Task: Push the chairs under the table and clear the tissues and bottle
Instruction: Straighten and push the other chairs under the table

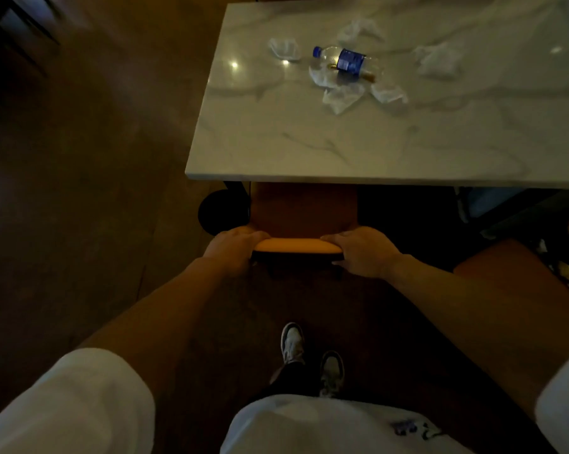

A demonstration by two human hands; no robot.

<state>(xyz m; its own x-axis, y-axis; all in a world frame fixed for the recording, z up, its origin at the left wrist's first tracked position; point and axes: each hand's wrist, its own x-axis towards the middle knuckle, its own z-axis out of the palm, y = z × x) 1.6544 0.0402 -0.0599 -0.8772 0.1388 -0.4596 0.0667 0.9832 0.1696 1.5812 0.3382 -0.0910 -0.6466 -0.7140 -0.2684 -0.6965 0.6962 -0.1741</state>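
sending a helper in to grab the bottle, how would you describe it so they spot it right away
Look at the white marble table and find the scatter of crumpled tissues on its far half. The bottle lies on its side among them. It is the only clear plastic thing there, with a blue cap and a blue label.

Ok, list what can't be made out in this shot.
- Chair seat front: hidden under the table, head view.
- Bottle label text: too small and blurred.
- Second chair: cut off by the right edge.
- Left hand and right hand fingertips: wrapped behind the chair back.
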